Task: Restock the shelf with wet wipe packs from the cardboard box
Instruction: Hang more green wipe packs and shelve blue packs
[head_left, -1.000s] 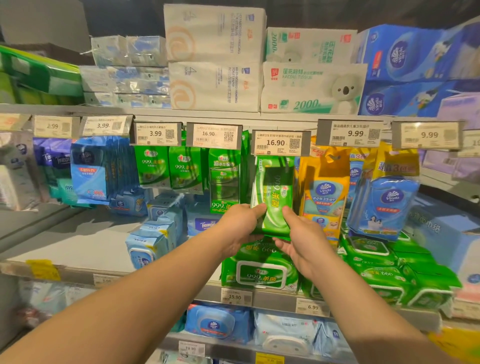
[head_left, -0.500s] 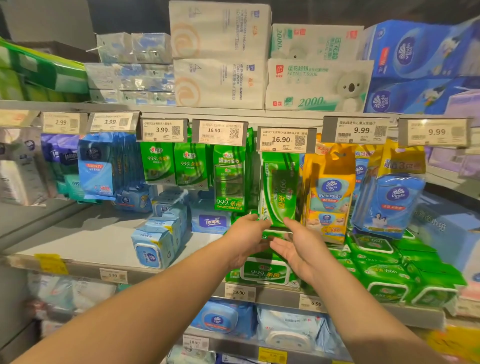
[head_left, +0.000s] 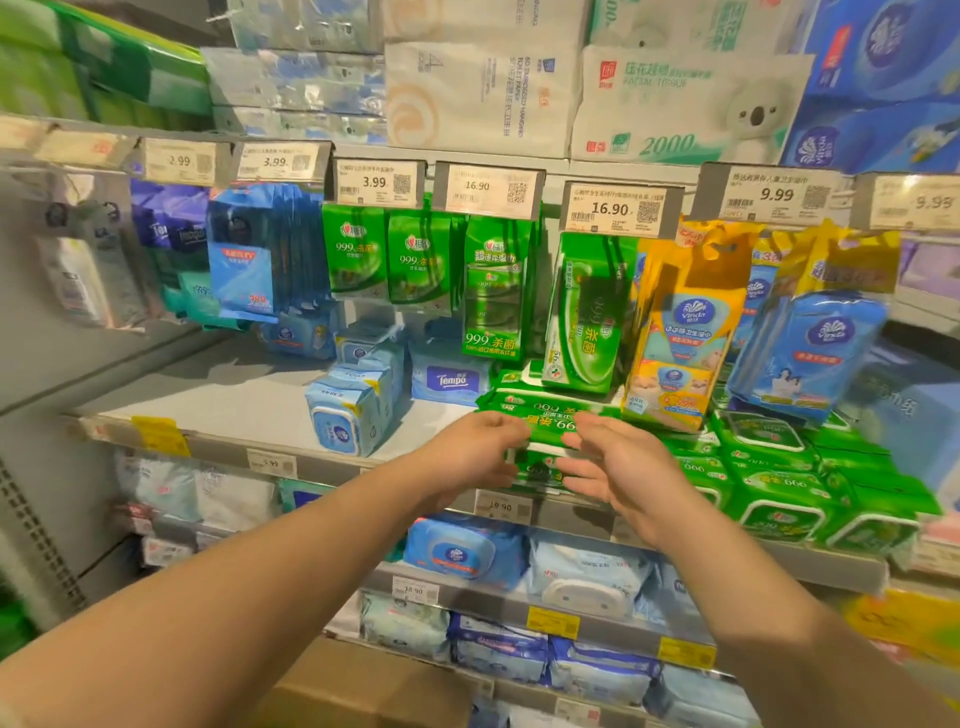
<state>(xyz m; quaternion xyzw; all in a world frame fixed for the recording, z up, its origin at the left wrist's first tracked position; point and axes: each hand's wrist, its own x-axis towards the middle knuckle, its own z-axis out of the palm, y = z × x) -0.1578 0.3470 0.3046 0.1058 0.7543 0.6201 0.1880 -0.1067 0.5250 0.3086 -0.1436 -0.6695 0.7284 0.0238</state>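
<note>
Wet wipe packs (head_left: 550, 418) in green lie stacked at the front edge of the shelf (head_left: 228, 452), lids up, probably so shoppers can read them and take one easily. Left hand (head_left: 470, 457) and right hand (head_left: 618, 467) hover just before the stack, fingers loose, grasping nothing (the left's curl slightly). Whether any fingertip touches the packs is blurred. Only a corner of the cardboard box (head_left: 358, 686) shows at the bottom, its contents hidden.

Both hands, left (head_left: 475, 457) and right (head_left: 613, 467), hover (fingers loose) before the stacked green wipe packs (head_left: 545, 415).
</note>
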